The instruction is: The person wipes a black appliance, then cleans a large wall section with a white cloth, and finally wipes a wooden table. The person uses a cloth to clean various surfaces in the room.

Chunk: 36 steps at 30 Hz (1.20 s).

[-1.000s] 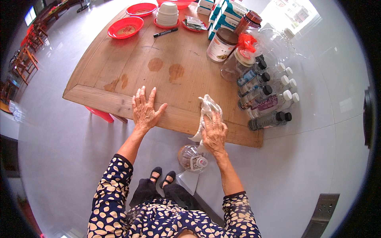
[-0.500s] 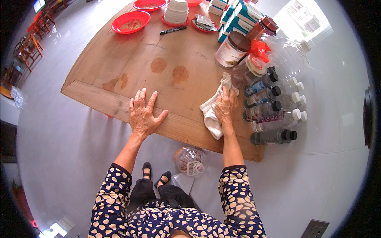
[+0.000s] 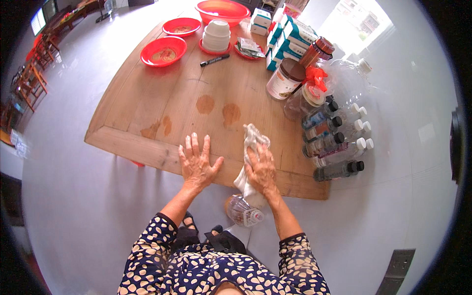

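Observation:
My right hand (image 3: 262, 169) presses a crumpled white cloth (image 3: 253, 135) onto the wooden table (image 3: 172, 93), close to its front edge. Part of the cloth hangs over that edge, and its upper end bunches beyond my fingers. Flat on the tabletop to the left, my left hand (image 3: 198, 167) has its fingers spread and holds nothing. Several brown wet-looking spots mark the wood ahead of my hands, among them a round spot (image 3: 205, 104) and a second spot (image 3: 231, 113).
Plastic bottles (image 3: 327, 147) with black or white caps crowd the table's right side, beside a jar (image 3: 286, 78) and teal-and-white boxes (image 3: 295, 37). Red plates (image 3: 169, 42), stacked white bowls (image 3: 216, 32) and a black marker (image 3: 215, 60) lie farther back. A large jug (image 3: 243, 211) stands below the front edge.
My right hand has slid the cloth leftward, away from the bottles and partly over the front edge. My left hand still rests flat. The whole view has shifted somewhat.

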### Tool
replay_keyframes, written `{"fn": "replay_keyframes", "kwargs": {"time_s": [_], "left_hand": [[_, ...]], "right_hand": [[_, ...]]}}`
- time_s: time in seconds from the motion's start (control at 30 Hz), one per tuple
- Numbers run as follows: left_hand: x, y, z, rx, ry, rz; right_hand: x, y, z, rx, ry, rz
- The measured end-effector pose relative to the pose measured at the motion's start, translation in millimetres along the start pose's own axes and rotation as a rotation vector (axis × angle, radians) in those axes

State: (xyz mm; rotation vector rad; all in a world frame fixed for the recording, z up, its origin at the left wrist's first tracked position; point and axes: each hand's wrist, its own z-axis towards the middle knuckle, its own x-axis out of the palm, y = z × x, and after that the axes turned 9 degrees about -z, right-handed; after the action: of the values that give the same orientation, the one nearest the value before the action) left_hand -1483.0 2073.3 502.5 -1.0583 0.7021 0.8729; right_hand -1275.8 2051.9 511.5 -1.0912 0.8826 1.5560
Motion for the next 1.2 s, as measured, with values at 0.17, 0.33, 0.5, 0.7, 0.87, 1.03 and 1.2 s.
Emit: {"fn": "replay_keyframes", "kwargs": {"time_s": [0.17, 0.33, 0.5, 0.7, 0.87, 1.03, 1.2], "left_hand": [[-6.3, 19.6, 5.9, 0.205, 0.135, -0.064], [-20.5, 65.9, 28.3, 0.260, 0.149, -0.092], [-30.4, 63.2, 35.5, 0.205, 0.151, -0.108], [-36.3, 60.1, 41.0, 0.148, 0.202, -0.127], [-42.6, 59.5, 43.3, 0.118, 0.256, -0.127], [-44.1, 57.8, 43.6, 0.086, 0.266, -0.147], [-44.3, 57.7, 43.6, 0.098, 0.241, -0.113]], "right_hand": [[1.7, 8.9, -0.8, 0.023, 0.008, 0.017], [16.4, 0.7, 38.2, 0.080, -0.006, -0.015], [38.5, -12.9, 106.8, 0.122, -0.031, 0.005], [71.4, -39.5, 186.5, 0.122, -0.081, -0.068], [97.2, -63.2, 236.8, 0.085, -0.109, -0.090], [96.9, -70.7, 270.1, 0.091, -0.090, -0.063], [100.7, -66.7, 252.7, -0.019, -0.092, -0.025]]}}
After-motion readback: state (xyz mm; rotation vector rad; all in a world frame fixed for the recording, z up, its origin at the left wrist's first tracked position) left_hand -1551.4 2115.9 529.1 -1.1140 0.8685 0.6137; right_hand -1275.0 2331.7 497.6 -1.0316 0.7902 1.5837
